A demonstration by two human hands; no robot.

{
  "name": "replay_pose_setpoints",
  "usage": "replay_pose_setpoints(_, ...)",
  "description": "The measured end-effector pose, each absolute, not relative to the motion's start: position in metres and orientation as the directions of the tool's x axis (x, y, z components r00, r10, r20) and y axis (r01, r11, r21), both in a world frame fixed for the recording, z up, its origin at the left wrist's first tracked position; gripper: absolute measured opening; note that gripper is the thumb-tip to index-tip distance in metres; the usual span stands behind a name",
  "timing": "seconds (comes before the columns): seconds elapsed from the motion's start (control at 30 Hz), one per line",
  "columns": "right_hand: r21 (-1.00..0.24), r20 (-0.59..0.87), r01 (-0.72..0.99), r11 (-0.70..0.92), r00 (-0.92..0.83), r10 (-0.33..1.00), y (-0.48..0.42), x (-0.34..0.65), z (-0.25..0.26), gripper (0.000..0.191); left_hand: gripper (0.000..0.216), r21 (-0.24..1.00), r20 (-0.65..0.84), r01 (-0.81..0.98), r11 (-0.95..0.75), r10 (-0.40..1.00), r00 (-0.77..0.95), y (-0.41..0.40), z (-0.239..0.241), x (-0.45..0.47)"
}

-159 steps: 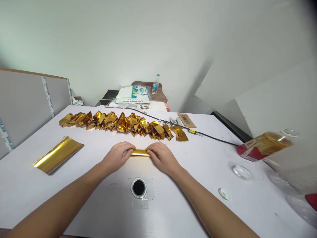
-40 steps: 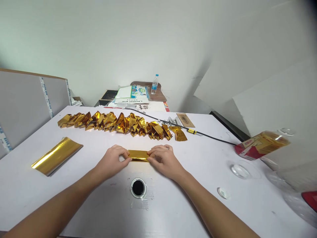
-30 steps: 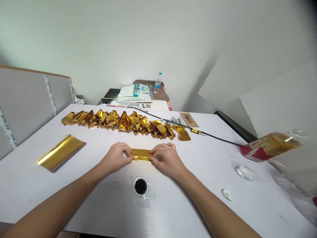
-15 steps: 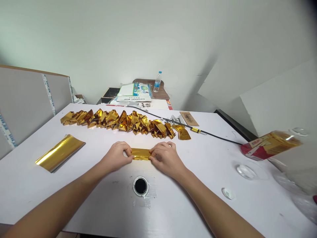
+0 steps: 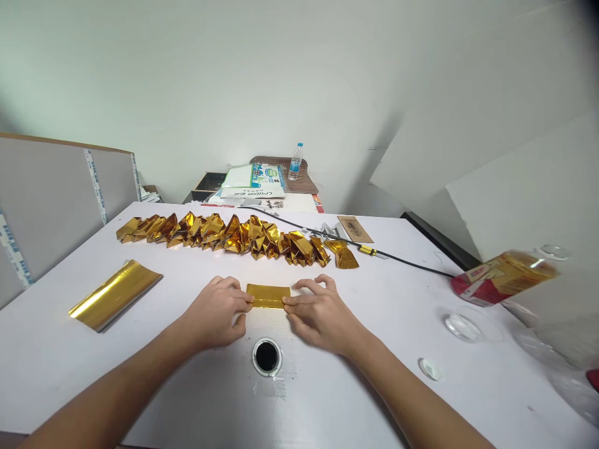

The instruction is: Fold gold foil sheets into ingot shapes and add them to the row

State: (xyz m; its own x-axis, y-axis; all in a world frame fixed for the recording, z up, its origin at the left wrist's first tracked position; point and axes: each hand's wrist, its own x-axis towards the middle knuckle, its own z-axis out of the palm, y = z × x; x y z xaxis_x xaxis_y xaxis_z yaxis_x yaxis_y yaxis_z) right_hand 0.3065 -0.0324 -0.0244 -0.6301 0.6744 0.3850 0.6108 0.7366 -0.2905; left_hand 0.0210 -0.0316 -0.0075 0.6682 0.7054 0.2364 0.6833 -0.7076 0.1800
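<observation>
A small folded strip of gold foil paper [image 5: 268,295] lies flat on the white table, with a crease along its near part. My left hand [image 5: 219,312] is curled at its left end, fingertips pressed on the near corner and thumb lower down, off the paper. At the right end, my right hand [image 5: 321,315] presses the near corner with a fingertip; its thumb is tucked below and some fingers are raised. Beyond the hands runs a long row of folded gold paper pieces [image 5: 234,236]. One separate folded piece [image 5: 345,257] sits at the row's right end.
A stack of gold foil sheets [image 5: 116,294] lies at left. Between my forearms is a round black-centred hole [image 5: 266,357] with a pale rim. A black cable [image 5: 397,257] crosses the back right. A tilted bottle [image 5: 500,277], a clear lid [image 5: 462,327] and a white cap [image 5: 429,369] are at right.
Both hands have gone from pinching the strip's ends to pressing its near edge with fingertips. The thumbs have moved off it, and more of the strip shows. The view has tilted slightly up.
</observation>
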Motion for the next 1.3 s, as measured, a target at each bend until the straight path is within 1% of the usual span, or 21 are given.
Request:
replay_pose_setpoints(0.1, -0.342, 0.357, 0.649, 0.680, -0.580, 0.732, -0.029, 0.303, -0.028, 0.019, 0.010, 0.250, 0.282, 0.685, -0.684, 0.729, 0.624, -0.029, -0.011, 0.021)
replay_pose_setpoints(0.2, -0.449, 0.291, 0.686, 0.572, -0.493, 0.820, -0.023, 0.298, -0.037, 0.026, 0.007, 0.306, 0.325, 0.697, -0.648, 0.760, 0.563, -0.023, -0.022, 0.023)
replay_pose_setpoints(0.27, -0.527, 0.260, 0.668, 0.526, -0.462, 0.848, -0.019, 0.296, -0.041, 0.023, 0.008, 0.345, 0.321, 0.696, -0.629, 0.776, 0.543, -0.021, -0.027, 0.025)
replay_pose_setpoints(0.33, -0.576, 0.270, 0.629, 0.522, -0.456, 0.848, -0.017, 0.296, -0.042, 0.019, 0.006, 0.399, 0.305, 0.679, -0.617, 0.787, 0.536, -0.020, -0.030, 0.027)
replay_pose_setpoints(0.37, -0.589, 0.284, 0.612, 0.528, -0.456, 0.844, -0.017, 0.297, -0.042, 0.021, 0.007, 0.432, 0.304, 0.667, -0.607, 0.794, 0.526, -0.021, -0.031, 0.027)
replay_pose_setpoints(0.4, -0.597, 0.300, 0.596, 0.537, -0.455, 0.838, -0.017, 0.297, -0.041, 0.027, 0.012, 0.464, 0.310, 0.656, -0.596, 0.803, 0.509, -0.021, -0.031, 0.028)
replay_pose_setpoints(0.5, -0.610, 0.331, 0.555, 0.565, -0.469, 0.818, -0.018, 0.296, -0.040, 0.047, 0.044, 0.525, 0.335, 0.635, -0.566, 0.824, 0.457, -0.021, -0.031, 0.031)
replay_pose_setpoints(0.53, -0.611, 0.339, 0.543, 0.577, -0.479, 0.810, -0.019, 0.296, -0.040, 0.049, 0.050, 0.528, 0.334, 0.633, -0.566, 0.824, 0.458, -0.021, -0.031, 0.031)
replay_pose_setpoints(0.57, -0.607, 0.347, 0.532, 0.590, -0.491, 0.799, -0.019, 0.295, -0.040, 0.049, 0.052, 0.524, 0.328, 0.633, -0.570, 0.821, 0.468, -0.021, -0.031, 0.031)
replay_pose_setpoints(0.63, -0.586, 0.366, 0.519, 0.623, -0.516, 0.774, -0.020, 0.294, -0.042, 0.048, 0.044, 0.502, 0.311, 0.634, -0.588, 0.807, 0.501, -0.020, -0.031, 0.031)
replay_pose_setpoints(0.7, -0.564, 0.381, 0.512, 0.647, -0.534, 0.755, -0.021, 0.294, -0.044, 0.052, 0.035, 0.476, 0.311, 0.631, -0.613, 0.788, 0.531, -0.019, -0.031, 0.030)
replay_pose_setpoints(0.77, -0.557, 0.379, 0.515, 0.652, -0.540, 0.751, -0.021, 0.294, -0.044, 0.054, 0.031, 0.454, 0.315, 0.626, -0.634, 0.771, 0.553, -0.019, -0.030, 0.029)
replay_pose_setpoints(0.83, -0.555, 0.362, 0.526, 0.644, -0.545, 0.756, -0.023, 0.295, -0.042, 0.048, 0.031, 0.447, 0.315, 0.618, -0.647, 0.760, 0.568, -0.019, -0.028, 0.028)
replay_pose_setpoints(0.93, -0.546, 0.325, 0.537, 0.643, -0.571, 0.754, -0.025, 0.298, -0.035, 0.032, 0.029, 0.442, 0.289, 0.615, -0.652, 0.753, 0.591, -0.020, -0.025, 0.028)
replay_pose_setpoints(1.03, -0.538, 0.288, 0.516, 0.666, -0.630, 0.721, -0.028, 0.301, -0.027, 0.037, 0.029, 0.409, 0.243, 0.624, -0.666, 0.739, 0.628, -0.022, -0.020, 0.028)
replay_pose_setpoints(1.07, -0.535, 0.277, 0.511, 0.673, -0.647, 0.711, -0.028, 0.301, -0.025, 0.036, 0.031, 0.392, 0.233, 0.622, -0.677, 0.728, 0.645, -0.023, -0.018, 0.028)
replay_pose_setpoints(1.1, -0.531, 0.269, 0.513, 0.675, -0.654, 0.708, -0.028, 0.301, -0.024, 0.029, 0.032, 0.378, 0.229, 0.614, -0.693, 0.713, 0.663, -0.025, -0.016, 0.028)
replay_pose_setpoints(1.13, -0.524, 0.264, 0.524, 0.671, -0.649, 0.713, -0.028, 0.301, -0.024, 0.022, 0.032, 0.365, 0.234, 0.602, -0.710, 0.696, 0.679, -0.026, -0.014, 0.028)
replay_pose_setpoints(1.17, -0.515, 0.264, 0.545, 0.662, -0.634, 0.727, -0.028, 0.300, -0.026, 0.019, 0.031, 0.355, 0.243, 0.588, -0.727, 0.679, 0.693, -0.027, -0.012, 0.028)
replay_pose_setpoints(1.23, -0.489, 0.277, 0.599, 0.634, -0.583, 0.764, -0.027, 0.298, -0.030, 0.021, 0.027, 0.343, 0.270, 0.565, -0.751, 0.655, 0.706, -0.029, -0.009, 0.027)
replay_pose_setpoints(1.3, -0.472, 0.289, 0.649, 0.597, -0.525, 0.800, -0.024, 0.297, -0.035, 0.013, 0.017, 0.328, 0.294, 0.572, -0.752, 0.657, 0.695, -0.030, -0.009, 0.027)
